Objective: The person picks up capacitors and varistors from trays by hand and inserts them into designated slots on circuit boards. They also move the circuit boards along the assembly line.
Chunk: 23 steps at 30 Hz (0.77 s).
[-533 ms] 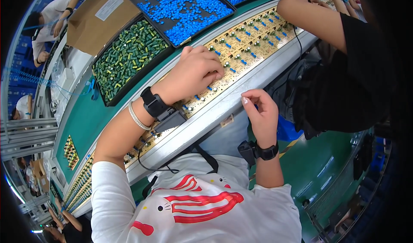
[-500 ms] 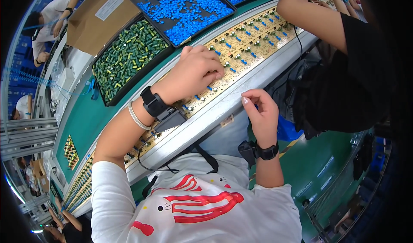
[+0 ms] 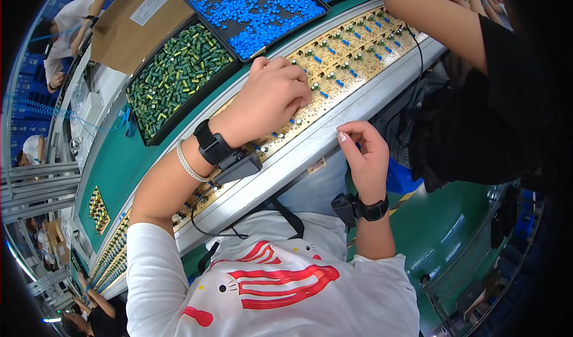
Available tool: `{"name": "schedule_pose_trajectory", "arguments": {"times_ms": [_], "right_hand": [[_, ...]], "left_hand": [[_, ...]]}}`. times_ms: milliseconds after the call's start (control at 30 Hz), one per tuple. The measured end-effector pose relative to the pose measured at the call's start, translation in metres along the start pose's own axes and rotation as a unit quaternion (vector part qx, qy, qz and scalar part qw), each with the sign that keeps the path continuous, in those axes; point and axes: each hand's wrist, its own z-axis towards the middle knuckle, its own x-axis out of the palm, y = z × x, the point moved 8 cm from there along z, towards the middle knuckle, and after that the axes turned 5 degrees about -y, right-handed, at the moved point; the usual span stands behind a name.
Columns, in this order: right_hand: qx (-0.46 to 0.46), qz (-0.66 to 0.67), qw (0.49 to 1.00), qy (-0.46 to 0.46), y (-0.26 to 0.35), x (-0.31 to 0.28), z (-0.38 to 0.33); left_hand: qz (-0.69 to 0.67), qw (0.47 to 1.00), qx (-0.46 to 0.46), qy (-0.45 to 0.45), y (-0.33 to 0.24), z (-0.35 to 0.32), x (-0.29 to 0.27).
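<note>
My left hand (image 3: 271,98) rests low over the row of tan circuit boards (image 3: 334,59), palm down. Its fingers curl down toward the boards, and the hand hides whatever its fingertips hold or touch. Small green cylinder capacitors and blue disc-shaped parts stand in the boards around it. Over the metal rail's near edge, my right hand (image 3: 365,158) is raised with thumb and fingers bent together in a pinch; I cannot make out anything in it.
A black tray of green capacitors (image 3: 182,74) sits behind my left hand, beside a tray of blue parts (image 3: 262,24). A cardboard box flap (image 3: 128,30) leans at the far left. To my right, a co-worker's arm (image 3: 441,24) reaches over the line. The metal rail (image 3: 316,134) borders the boards.
My left hand stays almost in place over the boards. My right hand keeps its pinch and has shifted very slightly. The co-worker's forearm on the right has moved farther up, its hand now out of view.
</note>
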Motion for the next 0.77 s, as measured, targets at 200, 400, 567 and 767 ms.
{"name": "schedule_pose_trajectory", "arguments": {"times_ms": [200,400,567,767], "right_hand": [[-0.003,0.002,1.0,-0.009,-0.001,0.0,0.0],[-0.008,-0.003,1.0,-0.017,-0.001,-0.001,-0.001],[0.006,-0.006,1.0,-0.015,0.005,0.002,-0.003],[0.007,-0.06,0.998,0.015,0.025,0.012,0.006]], "left_hand": [[0.061,0.997,0.05,-0.006,-0.01,0.0,-0.001],[0.075,0.995,0.064,0.002,-0.014,-0.001,0.0],[0.111,0.988,0.109,0.012,-0.02,-0.005,0.0],[0.062,0.993,0.085,0.049,-0.015,-0.015,0.004]]}}
